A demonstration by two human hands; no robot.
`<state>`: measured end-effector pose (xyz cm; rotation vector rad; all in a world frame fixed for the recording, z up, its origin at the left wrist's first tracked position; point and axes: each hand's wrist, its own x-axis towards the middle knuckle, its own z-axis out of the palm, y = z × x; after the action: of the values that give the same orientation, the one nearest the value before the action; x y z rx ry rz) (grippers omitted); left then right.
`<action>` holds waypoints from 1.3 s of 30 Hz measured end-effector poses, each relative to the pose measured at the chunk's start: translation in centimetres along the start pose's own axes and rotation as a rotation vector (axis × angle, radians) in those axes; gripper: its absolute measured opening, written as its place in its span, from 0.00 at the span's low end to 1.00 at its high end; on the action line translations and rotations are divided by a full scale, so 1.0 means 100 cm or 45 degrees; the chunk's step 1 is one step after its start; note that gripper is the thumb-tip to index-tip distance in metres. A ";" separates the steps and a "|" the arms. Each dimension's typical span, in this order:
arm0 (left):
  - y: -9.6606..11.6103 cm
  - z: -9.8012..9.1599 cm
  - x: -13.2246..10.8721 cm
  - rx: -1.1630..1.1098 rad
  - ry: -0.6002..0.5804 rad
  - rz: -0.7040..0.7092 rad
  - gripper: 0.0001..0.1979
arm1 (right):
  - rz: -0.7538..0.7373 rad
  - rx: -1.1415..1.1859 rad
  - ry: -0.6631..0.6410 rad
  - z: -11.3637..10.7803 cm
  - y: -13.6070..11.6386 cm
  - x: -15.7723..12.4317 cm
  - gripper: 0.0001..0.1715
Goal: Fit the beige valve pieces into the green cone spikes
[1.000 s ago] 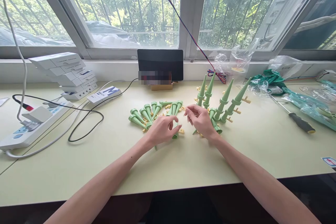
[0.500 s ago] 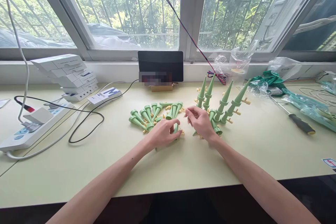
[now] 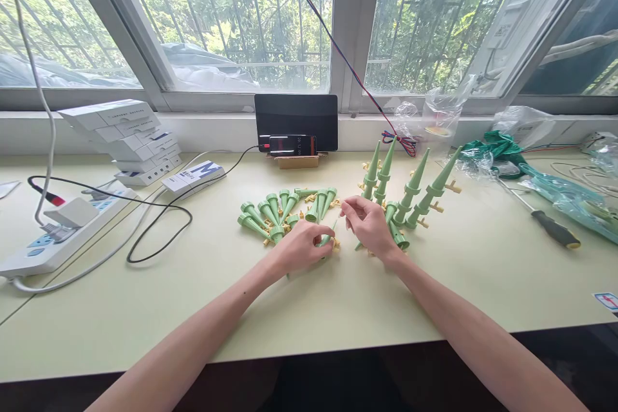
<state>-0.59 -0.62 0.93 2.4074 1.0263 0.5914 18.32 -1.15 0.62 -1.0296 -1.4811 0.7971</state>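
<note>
1. White plastic comes first: the power strip [image 3: 29,261] lies at the far left, with the stacked boxes [image 3: 113,135] behind it, both well apart from my arms, which probably leaves me elbow room on the surface [image 3: 338,309].
2. The loose green cones [image 3: 251,220] lie in a rough fan beyond my left forearm, so I judge they are there for easy reach.
3. My left grip [image 3: 305,246] is curled around a green spike [image 3: 326,238], its slim tip rising past my fingers towards the other side; I seem to be steadying it low so it cannot roll.
4. My right grip [image 3: 367,225] hovers just beside that tip, fingers pinched together; I cannot tell whether anything sits between them.
5. The tall green spikes [image 3: 410,192] rise tip up beyond and right of that wrist, apparently set apart from the fan to avoid mixing.
6. The screwdriver [image 3: 554,228] lies farther right, out of my way.
</note>
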 end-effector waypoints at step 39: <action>-0.002 -0.009 0.008 -0.551 0.551 -0.373 0.20 | -0.161 -0.219 -0.070 0.003 -0.008 -0.004 0.10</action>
<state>-0.66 0.35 1.67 1.7516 1.2413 1.1239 17.90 -1.83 1.11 -1.0357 -1.6669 0.6206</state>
